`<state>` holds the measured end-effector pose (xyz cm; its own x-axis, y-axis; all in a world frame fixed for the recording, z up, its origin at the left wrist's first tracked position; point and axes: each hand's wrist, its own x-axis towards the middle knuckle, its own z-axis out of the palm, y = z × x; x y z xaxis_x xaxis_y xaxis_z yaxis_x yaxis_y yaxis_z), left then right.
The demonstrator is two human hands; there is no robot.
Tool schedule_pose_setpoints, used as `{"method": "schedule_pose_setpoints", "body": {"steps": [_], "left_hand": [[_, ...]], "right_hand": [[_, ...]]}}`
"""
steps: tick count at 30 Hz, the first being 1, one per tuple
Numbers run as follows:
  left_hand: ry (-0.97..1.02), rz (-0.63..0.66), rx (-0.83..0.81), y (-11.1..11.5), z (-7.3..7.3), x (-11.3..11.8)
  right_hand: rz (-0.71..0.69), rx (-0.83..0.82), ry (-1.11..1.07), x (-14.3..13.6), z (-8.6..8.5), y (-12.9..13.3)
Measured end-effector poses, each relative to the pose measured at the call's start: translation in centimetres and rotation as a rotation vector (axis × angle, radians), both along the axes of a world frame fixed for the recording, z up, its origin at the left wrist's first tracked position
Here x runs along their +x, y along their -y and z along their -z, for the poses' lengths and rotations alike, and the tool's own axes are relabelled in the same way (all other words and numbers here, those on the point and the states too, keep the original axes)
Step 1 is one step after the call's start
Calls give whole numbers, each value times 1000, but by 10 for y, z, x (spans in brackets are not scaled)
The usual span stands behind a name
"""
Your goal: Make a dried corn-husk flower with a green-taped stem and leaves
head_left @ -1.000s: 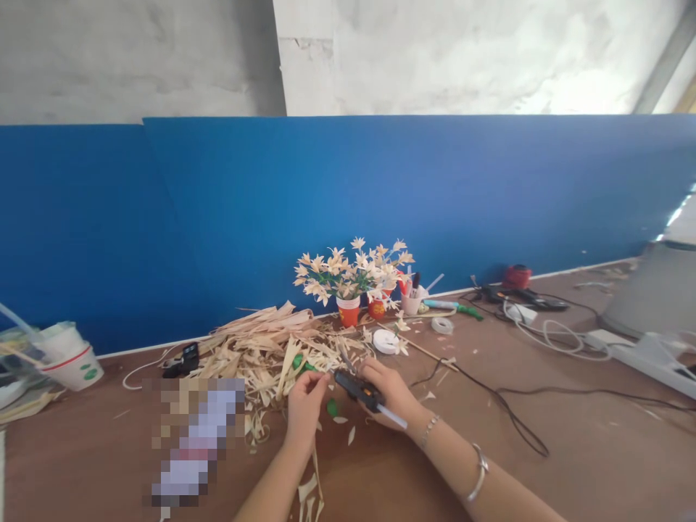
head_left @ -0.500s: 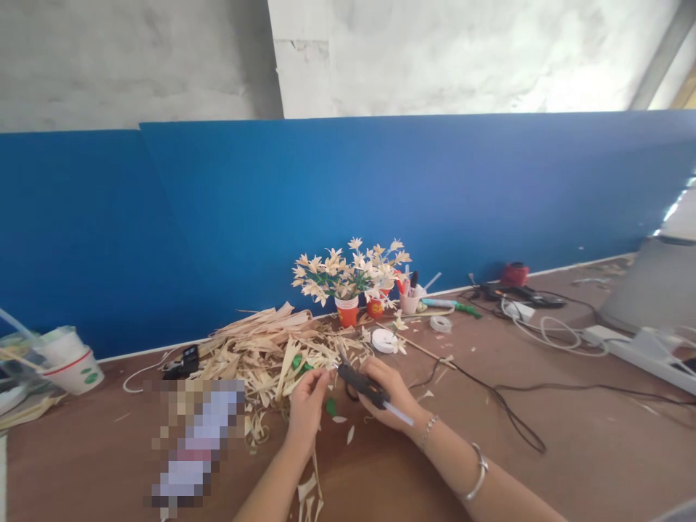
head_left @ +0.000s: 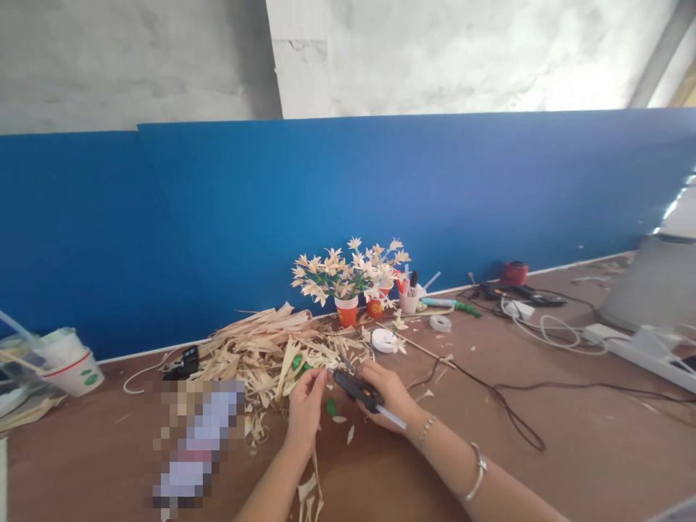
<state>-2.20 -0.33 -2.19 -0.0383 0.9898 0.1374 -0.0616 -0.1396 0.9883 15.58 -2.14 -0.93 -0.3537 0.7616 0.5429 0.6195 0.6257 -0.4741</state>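
My right hand is wrapped round a black hot glue gun, with a pale glue stick poking out of its back end. The gun's nozzle points left and meets the fingertips of my left hand. Those left fingers are pinched together; what they hold is too small to make out. Just beyond both hands lies a heap of dry, pale husk strips. A small green piece and a few pale petal-shaped bits rest on the table between my wrists.
Pale handmade flowers stand in red paper cups by the blue partition. A white tape roll, a pen cup and black cables lie rightward. At left are a blurred-out object and a white cup.
The glue gun and my right hand have shifted slightly left, bringing the nozzle up to my left fingertips. My left hand has hardly moved.
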Motion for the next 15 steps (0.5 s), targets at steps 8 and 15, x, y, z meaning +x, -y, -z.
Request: {"method": "schedule_pose_setpoints", "body": {"steps": [8, 15], "left_hand": [[-47, 9, 44, -4, 6, -1], [-131, -17, 127, -5, 8, -2]], "right_hand": [[15, 40, 30, 0, 5, -3], [13, 44, 52, 0, 6, -3]]}}
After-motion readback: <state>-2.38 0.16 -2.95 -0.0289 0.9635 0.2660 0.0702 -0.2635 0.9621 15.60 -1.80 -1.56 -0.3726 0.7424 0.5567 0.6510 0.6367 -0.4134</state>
